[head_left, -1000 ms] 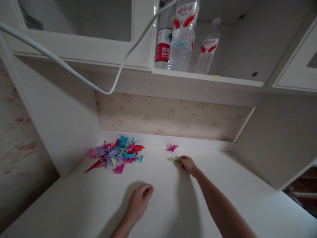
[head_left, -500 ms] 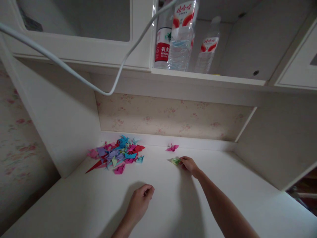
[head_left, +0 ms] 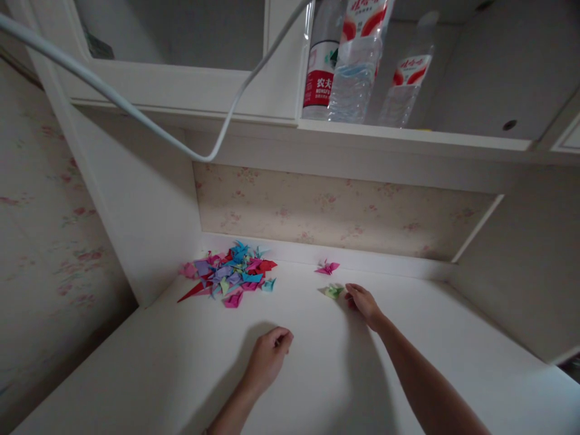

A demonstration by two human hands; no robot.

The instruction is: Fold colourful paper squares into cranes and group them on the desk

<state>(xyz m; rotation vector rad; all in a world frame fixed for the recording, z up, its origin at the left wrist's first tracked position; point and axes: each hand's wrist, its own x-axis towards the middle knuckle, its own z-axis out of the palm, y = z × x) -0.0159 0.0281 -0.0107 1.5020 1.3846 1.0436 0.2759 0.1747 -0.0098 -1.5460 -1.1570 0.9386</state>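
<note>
My right hand (head_left: 362, 300) reaches far across the white desk (head_left: 317, 374), fingers curled, its tips right beside a small green folded paper figure (head_left: 334, 292). Whether they pinch it I cannot tell. A pink folded paper figure (head_left: 327, 267) lies just beyond, near the back wall. My left hand (head_left: 270, 352) rests on the desk nearer me, fingers curled into a loose fist with nothing visible in them. A heap of several colourful folded paper figures (head_left: 231, 275) lies at the back left.
A white cable (head_left: 136, 115) hangs across the view from the upper left. Three plastic bottles (head_left: 357, 60) stand on the shelf above the desk. White side panels enclose the desk left (head_left: 140, 205) and right (head_left: 521, 260).
The view has shifted left and tilted, so everything sits further right in the picture. Both hands keep their places on the desk; the right hand stays by the green figure.
</note>
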